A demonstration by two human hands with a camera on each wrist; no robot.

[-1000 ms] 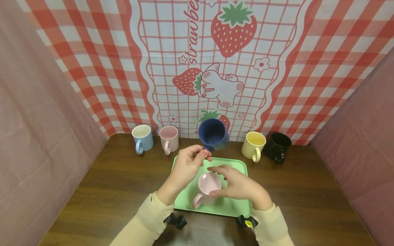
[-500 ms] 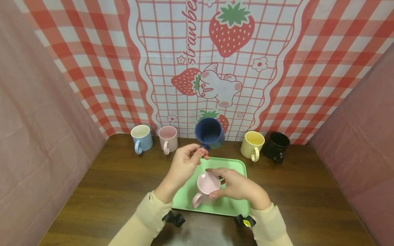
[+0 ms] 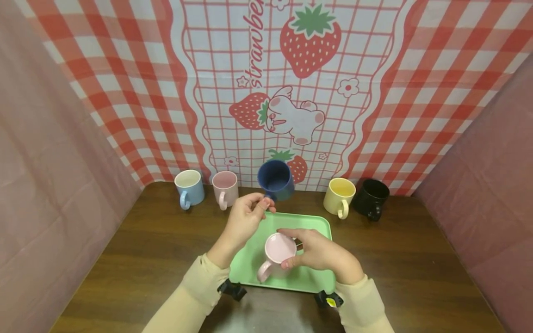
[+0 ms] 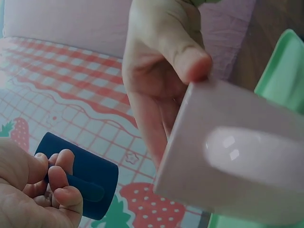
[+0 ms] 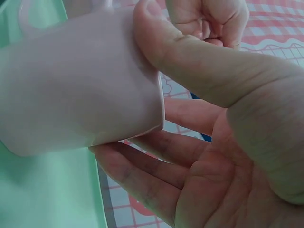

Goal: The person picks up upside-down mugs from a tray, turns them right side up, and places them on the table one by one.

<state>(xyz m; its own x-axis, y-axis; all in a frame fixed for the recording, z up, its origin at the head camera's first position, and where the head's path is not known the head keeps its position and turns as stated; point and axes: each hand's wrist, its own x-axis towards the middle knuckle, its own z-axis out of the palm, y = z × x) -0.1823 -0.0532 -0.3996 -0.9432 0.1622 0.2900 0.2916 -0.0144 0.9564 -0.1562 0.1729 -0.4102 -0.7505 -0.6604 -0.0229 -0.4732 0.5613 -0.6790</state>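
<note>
My left hand (image 3: pixel 243 219) pinches the handle of a dark blue mug (image 3: pixel 276 179), holding it in the air beyond the green tray (image 3: pixel 318 223). Its mouth is tilted toward the head camera. A pink mug (image 3: pixel 281 248) stands upright on the tray, its handle pointing to the near left. My right hand (image 3: pixel 318 252) grips this mug near the rim, thumb on the near side and fingers round the far side. The right wrist view shows the thumb (image 5: pixel 159 35) against the pink mug's wall (image 5: pixel 76 90). In the left wrist view, the blue mug's handle (image 4: pixel 85 187) lies between curled fingers.
At the back left of the wooden table (image 3: pixel 125 259) stand a light blue mug (image 3: pixel 192 190) and another pink mug (image 3: pixel 226 187). A yellow mug (image 3: pixel 336 200) and a black mug (image 3: pixel 368 199) stand side by side at the back right. A checked strawberry cloth (image 3: pixel 308 60) hangs behind.
My left hand has shifted slightly left with the blue mug. The fingers of my right hand have closed in round the pink mug on the tray, which stays in place.
</note>
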